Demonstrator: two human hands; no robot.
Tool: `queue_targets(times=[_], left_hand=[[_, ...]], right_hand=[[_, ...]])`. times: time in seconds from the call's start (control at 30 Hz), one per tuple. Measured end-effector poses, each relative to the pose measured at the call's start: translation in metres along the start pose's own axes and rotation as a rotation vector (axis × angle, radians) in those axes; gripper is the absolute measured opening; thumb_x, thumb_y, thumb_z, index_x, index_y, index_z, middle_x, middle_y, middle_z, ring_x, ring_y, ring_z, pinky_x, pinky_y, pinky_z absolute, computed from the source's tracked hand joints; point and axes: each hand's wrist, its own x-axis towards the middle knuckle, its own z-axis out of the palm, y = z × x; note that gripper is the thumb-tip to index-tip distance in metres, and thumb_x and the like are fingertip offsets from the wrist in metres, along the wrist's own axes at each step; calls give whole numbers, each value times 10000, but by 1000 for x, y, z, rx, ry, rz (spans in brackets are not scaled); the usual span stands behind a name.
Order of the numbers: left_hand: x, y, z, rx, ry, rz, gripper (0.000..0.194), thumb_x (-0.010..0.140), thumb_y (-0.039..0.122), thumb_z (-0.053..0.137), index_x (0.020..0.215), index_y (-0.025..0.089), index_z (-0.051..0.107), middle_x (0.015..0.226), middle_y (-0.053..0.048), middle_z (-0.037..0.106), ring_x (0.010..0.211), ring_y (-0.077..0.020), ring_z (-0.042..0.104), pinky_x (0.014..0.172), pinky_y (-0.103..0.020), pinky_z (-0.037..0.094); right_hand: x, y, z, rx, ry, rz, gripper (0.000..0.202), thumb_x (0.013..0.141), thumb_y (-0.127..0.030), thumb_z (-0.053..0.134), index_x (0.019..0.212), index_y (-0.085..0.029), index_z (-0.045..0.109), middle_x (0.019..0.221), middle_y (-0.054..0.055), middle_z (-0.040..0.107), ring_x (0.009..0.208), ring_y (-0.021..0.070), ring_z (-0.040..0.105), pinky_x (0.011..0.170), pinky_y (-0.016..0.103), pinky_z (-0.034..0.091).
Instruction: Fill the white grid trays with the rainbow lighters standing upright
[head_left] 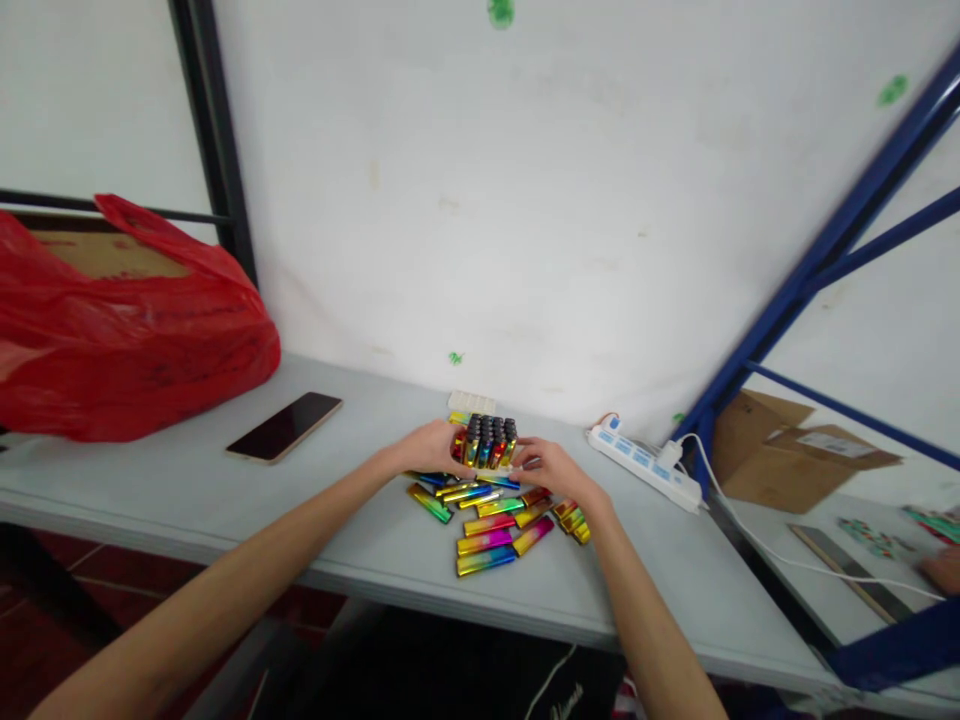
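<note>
A block of shiny, multicoloured lighters [491, 448] stands upright in a low white tray [495, 472], dark tops facing up. My left hand [430, 447] grips the left side of this tray of lighters. On the opposite side my right hand [553, 468] closes its fingers on the tray's right edge. Loose lighters [484, 541] in gold, pink, blue and green lie scattered on the table in front of the tray, some partly under my hands. Close to my right wrist is a small cluster of lighters [573, 521]. Behind the block lies another white slotted tray [471, 403].
On the grey table [360, 545], a phone [285, 428] lies to the left, near a red plastic bag [142, 340] around a cardboard box. A white power strip [646, 466] with cables sits at right, beside a blue metal frame [795, 290]. Beyond stands an open carton [787, 455].
</note>
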Motion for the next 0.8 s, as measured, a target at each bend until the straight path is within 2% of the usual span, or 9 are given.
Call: queue_targets(times=[0.07, 0.2, 0.37, 0.47, 0.53, 0.6, 0.7, 0.8], left_hand=[[0, -2, -2, -32, 1, 15, 610, 629, 596, 809, 1056, 172, 711, 926, -54, 753, 815, -251, 674, 660, -275, 444], [-4, -10, -14, -132, 20, 19, 620, 587, 577, 839, 1026, 158, 709, 860, -29, 754, 755, -216, 670, 632, -253, 444], [-12, -26, -35, -256, 87, -14, 682, 585, 535, 868, 1119, 149, 693, 779, -26, 746, 698, -212, 685, 625, -265, 484], [-15, -41, -45, -413, 133, -23, 745, 568, 503, 890, 1185, 151, 665, 827, -44, 755, 756, -229, 701, 677, -298, 532], [-17, -52, -50, -494, 183, -68, 828, 546, 481, 910, 1248, 147, 629, 867, -58, 762, 797, -239, 707, 714, -326, 557], [-20, -62, -54, -530, 218, -97, 829, 541, 471, 917, 1246, 142, 629, 902, -70, 766, 833, -243, 708, 755, -342, 563], [-28, -68, -60, -540, 157, -124, 767, 561, 487, 906, 1198, 140, 657, 895, -72, 764, 810, -233, 697, 726, -329, 555], [-34, -66, -61, -517, 57, -151, 735, 558, 511, 897, 1153, 140, 675, 846, -58, 754, 722, -204, 668, 632, -289, 518]], right_hand=[[2, -5, 1, 25, 18, -23, 328, 797, -489, 763, 808, -163, 734, 1197, 152, 650, 1168, 305, 630, 881, 393, 588], [7, -17, 4, 95, 79, -53, 354, 778, -510, 771, 801, -163, 705, 1185, 131, 642, 1196, 281, 610, 854, 350, 594], [30, -30, 8, 121, 133, -125, 376, 769, -498, 783, 931, -177, 673, 1162, 93, 638, 985, 190, 662, 825, 333, 603], [53, -36, 9, 99, 159, -149, 437, 736, -495, 809, 1007, -192, 649, 1226, 96, 603, 892, 157, 657, 786, 325, 608], [69, -41, 9, 66, 147, -156, 492, 708, -495, 826, 1052, -201, 633, 1194, 87, 615, 862, 150, 651, 765, 319, 607], [82, -45, 11, 57, 125, -158, 505, 713, -502, 818, 1067, -203, 617, 1150, 71, 641, 845, 147, 650, 762, 316, 600], [92, -49, 16, 77, 107, -152, 510, 728, -521, 803, 1067, -199, 600, 1090, 58, 671, 863, 162, 659, 749, 309, 582], [92, -47, 24, 36, 83, -141, 546, 697, -542, 822, 1050, -191, 598, 1023, 45, 682, 813, 161, 650, 726, 305, 551]])
